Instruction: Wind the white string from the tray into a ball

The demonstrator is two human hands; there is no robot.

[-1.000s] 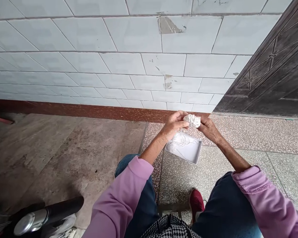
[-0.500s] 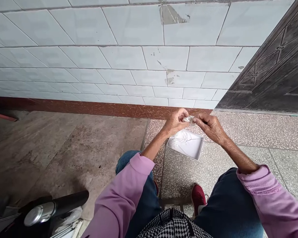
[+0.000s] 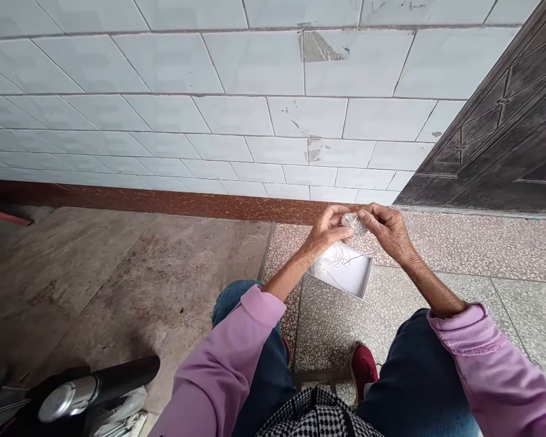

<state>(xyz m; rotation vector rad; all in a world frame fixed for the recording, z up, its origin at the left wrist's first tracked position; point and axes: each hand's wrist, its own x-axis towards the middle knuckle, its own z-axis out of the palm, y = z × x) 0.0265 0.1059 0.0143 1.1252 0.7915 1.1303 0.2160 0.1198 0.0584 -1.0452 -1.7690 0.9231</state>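
Observation:
A small, round, whitish lacy piece [image 3: 353, 223], perhaps crocheted thread, is pinched between both hands. My left hand [image 3: 326, 233] closes on its left side, thumb along the lower edge. My right hand [image 3: 386, 230] grips the right side between thumb and forefinger. Whether that hand also holds a small tool I cannot tell. Below them on the floor is a shallow white box [image 3: 363, 280] with loose loops of white thread [image 3: 339, 256] and a white thread ball [image 3: 318, 268] at its left end.
A white tiled wall [image 3: 227, 115] with a red-brown skirting rises ahead. On the right is a dark panelled door [image 3: 505, 133]. At lower left lies a black and silver cylindrical object [image 3: 68, 397] beside plastic wrapping. My knees and red shoes [image 3: 363, 367] flank the speckled floor.
The lacy piece has been turned so its round face shows more, and my right hand has shifted slightly. The view has tilted up a little.

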